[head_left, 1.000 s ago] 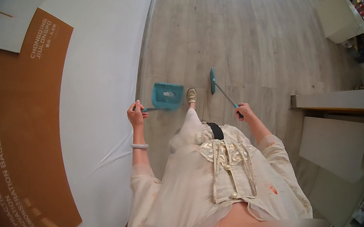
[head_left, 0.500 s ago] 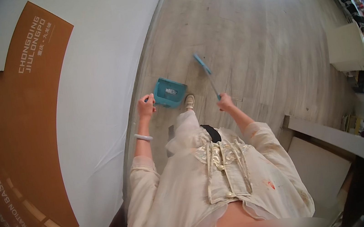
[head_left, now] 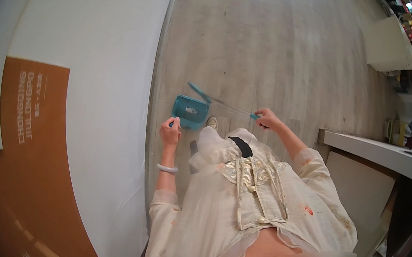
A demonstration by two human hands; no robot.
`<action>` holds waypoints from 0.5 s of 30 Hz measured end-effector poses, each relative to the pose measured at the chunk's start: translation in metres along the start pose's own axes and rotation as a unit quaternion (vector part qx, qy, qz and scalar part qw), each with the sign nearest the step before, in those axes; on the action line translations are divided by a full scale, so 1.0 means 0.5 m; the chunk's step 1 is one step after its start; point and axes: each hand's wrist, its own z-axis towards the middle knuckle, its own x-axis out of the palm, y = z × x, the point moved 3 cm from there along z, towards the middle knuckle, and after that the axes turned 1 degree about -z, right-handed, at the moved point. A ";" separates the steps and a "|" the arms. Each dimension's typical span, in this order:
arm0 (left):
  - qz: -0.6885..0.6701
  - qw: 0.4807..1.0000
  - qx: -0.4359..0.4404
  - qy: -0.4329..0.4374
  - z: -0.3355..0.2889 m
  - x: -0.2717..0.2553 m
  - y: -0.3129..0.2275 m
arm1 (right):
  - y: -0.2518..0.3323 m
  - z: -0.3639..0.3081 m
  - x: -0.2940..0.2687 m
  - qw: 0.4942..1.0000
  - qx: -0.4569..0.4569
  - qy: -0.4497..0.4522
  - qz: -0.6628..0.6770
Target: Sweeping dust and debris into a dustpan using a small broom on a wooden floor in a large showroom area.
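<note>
My left hand (head_left: 170, 130) is closed round the handle end of a teal dustpan (head_left: 190, 122). The pan lies on the floor ahead, with a small pale patch in its middle that I cannot make out. In my right hand (head_left: 267, 119) is the teal grip of a small broom (head_left: 232, 107) with a thin grey stick. Its teal head slants beside the dustpan's far right edge; whether the two touch I cannot tell. My shoe (head_left: 212, 123) shows just right of the pan.
Wood-look floor (head_left: 257, 43) stretches ahead. A white wall (head_left: 102, 90) with a brown panel (head_left: 40, 176) runs along the left. At the right are a white-topped counter (head_left: 369, 146) and a pale box-like stand (head_left: 387, 45), with shelves of goods beyond.
The broom has swung left, its head coming from the open floor to beside the dustpan. My right hand has shifted slightly right. The left hand still holds the dustpan.
</note>
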 end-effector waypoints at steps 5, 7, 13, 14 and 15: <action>-0.017 0.999 -0.011 0.034 0.046 0.079 -0.010 | 0.019 0.115 -0.044 0.985 -0.068 -0.123 -0.102; -0.020 0.999 -0.011 0.036 0.063 0.107 -0.020 | -0.001 0.171 -0.041 0.975 -0.077 -0.160 -0.135; -0.022 0.999 -0.012 0.030 0.124 0.191 -0.091 | -0.002 0.201 -0.058 0.985 -0.048 -0.111 -0.126; -0.026 0.999 -0.006 0.024 0.127 0.203 -0.111 | 0.012 0.179 -0.083 0.993 -0.058 -0.052 -0.088; -0.023 0.999 -0.004 0.025 0.131 0.214 -0.127 | 0.031 0.157 -0.113 0.996 -0.069 0.008 -0.050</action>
